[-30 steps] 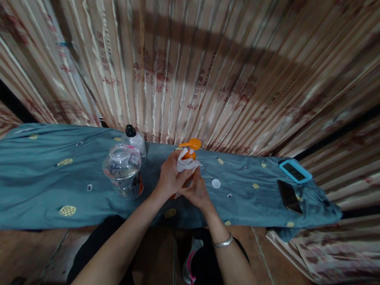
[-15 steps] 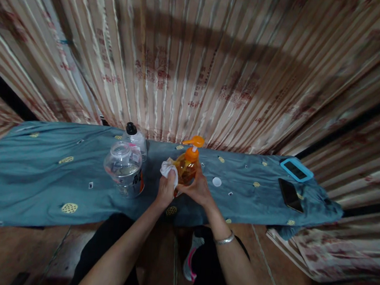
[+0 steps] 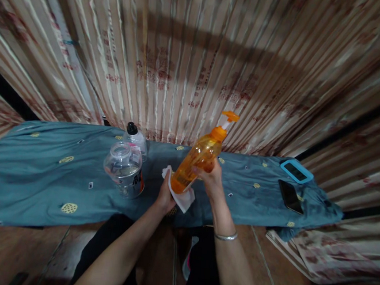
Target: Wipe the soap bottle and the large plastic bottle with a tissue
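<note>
My right hand [image 3: 211, 180] grips the side of an amber, see-through pump bottle with an orange top [image 3: 197, 158], tilted over the blue-green, cloth-covered surface [image 3: 40, 182]. My left hand [image 3: 165, 196] holds a thin white wipe [image 3: 185, 200] against its base, though I can't quite make out those fingers. If my right grip loosened, the smooth, slanted bottle could slip base first. In the earlier frame it stood nearly upright, the wipe bunched at its side.

I am in what looks like a room at home, with patterned curtains [image 3: 190, 62] filling the upper frame, a pineapple-print cloth [image 3: 40, 182] across the middle and tiled floor [image 3: 281, 274] at the bottom.
</note>
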Motion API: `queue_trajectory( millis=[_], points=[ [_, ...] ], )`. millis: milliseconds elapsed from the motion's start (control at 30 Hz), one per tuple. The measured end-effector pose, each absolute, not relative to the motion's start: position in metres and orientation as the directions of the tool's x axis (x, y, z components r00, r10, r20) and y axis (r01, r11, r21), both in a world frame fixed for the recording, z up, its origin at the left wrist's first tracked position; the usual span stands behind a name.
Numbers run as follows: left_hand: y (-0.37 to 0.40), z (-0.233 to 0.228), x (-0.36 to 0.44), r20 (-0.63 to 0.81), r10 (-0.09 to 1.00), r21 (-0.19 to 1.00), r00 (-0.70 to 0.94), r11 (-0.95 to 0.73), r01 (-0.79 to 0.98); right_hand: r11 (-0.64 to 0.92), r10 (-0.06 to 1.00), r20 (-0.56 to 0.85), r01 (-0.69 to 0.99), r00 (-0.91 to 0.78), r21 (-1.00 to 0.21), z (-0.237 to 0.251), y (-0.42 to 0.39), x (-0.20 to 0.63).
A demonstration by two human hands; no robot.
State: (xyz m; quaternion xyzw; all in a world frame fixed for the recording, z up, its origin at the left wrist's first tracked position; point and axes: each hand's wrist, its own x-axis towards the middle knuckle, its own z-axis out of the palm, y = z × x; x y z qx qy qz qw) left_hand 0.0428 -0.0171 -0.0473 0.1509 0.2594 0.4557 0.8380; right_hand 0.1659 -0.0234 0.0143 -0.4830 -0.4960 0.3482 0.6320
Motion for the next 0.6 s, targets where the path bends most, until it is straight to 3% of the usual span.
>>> queue_trajectory(
  millis=[100,200,433,600],
  points=[
    [-0.020,-0.034,0.036,-0.226,0.806,0.422,0.548,0.588,-0.690,0.293,0.933,0.270,-0.069,0.239,-0.954,0.019,-0.024,0.167],
    [-0.020,-0.027,0.026,-0.242,0.806,0.445,0.540,0.587,-0.676,0.255,0.959,0.232,-0.140,0.160,-0.957,0.019,-0.026,0.167],
    [-0.010,-0.032,0.018,-0.319,0.848,0.664,0.424,0.519,-0.538,0.196,0.978,0.207,-0.210,-0.030,-0.958,0.018,-0.032,0.167],
    [-0.002,-0.038,0.018,-0.294,0.925,0.805,0.241,0.375,-0.460,0.219,0.975,0.223,-0.123,-0.014,-0.968,0.006,-0.030,0.165]
  ],
)
